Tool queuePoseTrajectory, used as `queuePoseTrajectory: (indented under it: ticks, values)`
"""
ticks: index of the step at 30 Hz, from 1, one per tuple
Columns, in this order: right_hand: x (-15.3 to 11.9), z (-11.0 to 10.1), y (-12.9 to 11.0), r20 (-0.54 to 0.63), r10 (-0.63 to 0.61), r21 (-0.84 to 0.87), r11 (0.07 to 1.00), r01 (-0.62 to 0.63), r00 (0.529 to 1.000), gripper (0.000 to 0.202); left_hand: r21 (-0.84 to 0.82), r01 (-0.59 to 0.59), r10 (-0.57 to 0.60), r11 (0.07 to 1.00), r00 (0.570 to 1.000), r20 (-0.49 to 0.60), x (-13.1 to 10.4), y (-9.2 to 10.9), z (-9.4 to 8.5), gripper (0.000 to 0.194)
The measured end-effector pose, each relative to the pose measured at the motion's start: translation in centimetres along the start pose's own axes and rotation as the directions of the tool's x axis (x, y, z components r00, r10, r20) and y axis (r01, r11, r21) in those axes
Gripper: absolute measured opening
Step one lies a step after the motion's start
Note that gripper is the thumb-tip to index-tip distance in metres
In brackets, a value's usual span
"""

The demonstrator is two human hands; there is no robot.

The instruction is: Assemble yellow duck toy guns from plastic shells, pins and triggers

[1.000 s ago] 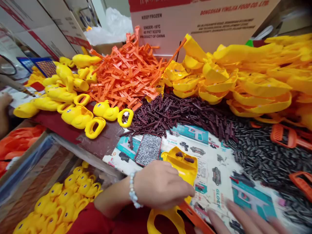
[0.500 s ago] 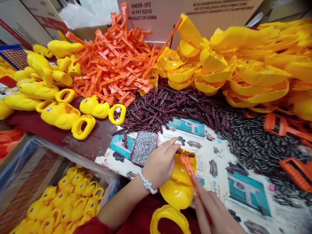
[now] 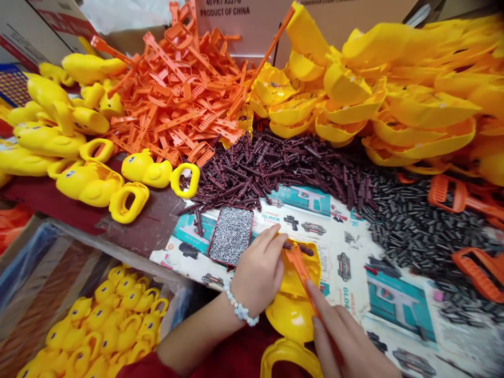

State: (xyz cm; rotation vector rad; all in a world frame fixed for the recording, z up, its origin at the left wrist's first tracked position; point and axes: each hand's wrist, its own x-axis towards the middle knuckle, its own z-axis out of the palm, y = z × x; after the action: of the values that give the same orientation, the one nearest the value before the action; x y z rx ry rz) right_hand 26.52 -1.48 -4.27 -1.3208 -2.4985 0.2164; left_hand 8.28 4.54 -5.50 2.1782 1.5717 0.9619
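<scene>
So that the yellow duck shell (image 3: 293, 294) stays put, the left hand (image 3: 258, 275) presses it down while the right hand (image 3: 346, 344) pinches an orange strip (image 3: 301, 270) into it.

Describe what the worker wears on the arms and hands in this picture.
The left hand is bare, with a bracelet of pale white beads at the wrist. A red sleeve covers the upper forearm. The right hand is bare too, with no glove or ring visible.
</scene>
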Motion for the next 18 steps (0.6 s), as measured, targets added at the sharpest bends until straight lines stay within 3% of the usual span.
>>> queuePoseTrajectory:
  ticks: [3,5,7,12,18]
  values:
    - [0.6,-0.7,0.3,-0.059,0.064,0.09,0.994,-0.058,0.996,0.037,-0.011,-0.003,0.003,1.0,1.0,0.027,0.0,0.1,0.0,0.036]
    - [1.7,-1.0,0.7,-0.174,0.22,0.101,0.974,-0.205,0.96,0.037,-0.018,-0.009,0.01,1.0,0.999,0.036,0.1,0.1,0.1,0.035]
    - [3.4,-1.1,1.2,-0.285,0.285,0.075,0.958,-0.276,0.915,0.043,-0.021,-0.008,0.009,1.0,0.999,0.042,0.1,0.1,0.2,0.035]
    - [7.4,-0.6,2.3,-0.331,0.082,-0.019,0.995,-0.094,0.94,0.041,-0.047,-0.015,0.017,0.999,0.999,0.05,0.1,0.1,0.5,0.037]
    - [8.4,-0.7,3.5,-0.259,-0.033,0.028,0.999,0.042,0.965,0.035,-0.072,-0.004,0.01,0.997,0.997,0.078,0.0,-0.1,0.7,0.039]
